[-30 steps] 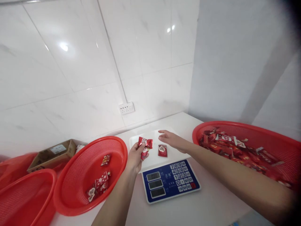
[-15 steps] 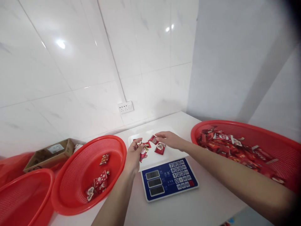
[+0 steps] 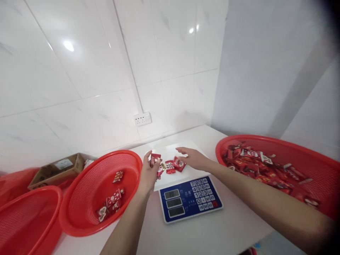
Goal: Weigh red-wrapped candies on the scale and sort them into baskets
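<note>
Over the left part of a white scale tray (image 3: 163, 184), my left hand (image 3: 148, 174) is curled around small red wrapped candies (image 3: 155, 158), one standing up between thumb and fingers. Another red and white wrapper shows below its thumb. My right hand (image 3: 193, 159) hovers at the tray's right side, fingers apart, its fingertips at a group of red candy packets (image 3: 179, 164); whether they touch is unclear. A flat red packet with white print (image 3: 170, 166) lies between the hands. In front is the scale's blue panel (image 3: 191, 199) with keys and three displays.
At right stands a wide red basket (image 3: 265, 139) full of red-wrapped candies. To the left is a red basket (image 3: 99, 232) with several candies, beside another red basket (image 3: 53, 198). Behind them are a cardboard box (image 3: 57, 171) and a wall socket (image 3: 142, 119).
My right hand has let go of a packet, which lies on the tray with the others. A printed red packet now lies between my hands. The candies in my left hand have shifted.
</note>
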`<state>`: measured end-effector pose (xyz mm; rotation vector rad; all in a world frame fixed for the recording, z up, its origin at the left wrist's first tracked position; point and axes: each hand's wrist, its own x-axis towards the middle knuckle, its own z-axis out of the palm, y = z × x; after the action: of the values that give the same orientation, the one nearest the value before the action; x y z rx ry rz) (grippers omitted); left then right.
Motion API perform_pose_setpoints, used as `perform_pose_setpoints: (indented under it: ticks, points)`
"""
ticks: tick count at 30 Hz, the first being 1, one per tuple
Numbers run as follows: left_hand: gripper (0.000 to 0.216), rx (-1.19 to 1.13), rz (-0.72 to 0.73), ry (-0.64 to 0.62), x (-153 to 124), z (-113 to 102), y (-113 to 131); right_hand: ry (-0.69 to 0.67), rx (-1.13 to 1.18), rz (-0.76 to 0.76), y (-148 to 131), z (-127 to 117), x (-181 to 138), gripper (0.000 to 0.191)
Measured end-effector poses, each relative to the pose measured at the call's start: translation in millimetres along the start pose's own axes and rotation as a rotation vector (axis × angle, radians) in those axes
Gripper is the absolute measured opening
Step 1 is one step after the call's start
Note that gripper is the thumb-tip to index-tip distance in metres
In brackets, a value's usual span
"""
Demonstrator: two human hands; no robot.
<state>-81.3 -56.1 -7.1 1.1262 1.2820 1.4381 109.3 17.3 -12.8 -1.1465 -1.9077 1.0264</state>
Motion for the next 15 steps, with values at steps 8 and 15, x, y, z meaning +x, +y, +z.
perform_pose_setpoints:
  ticks: [8, 15]
  points:
    - [0.024, 0.021, -0.02, -0.252, -14, 13, 6, -0.175, 0.088, -0.107, -32, 10, -19, 0.022]
    - [0.026, -0.04, -0.101, -0.141, -7, 5, -3, -0.084, 0.042, -0.061, -18, 1, -17, 0.018]
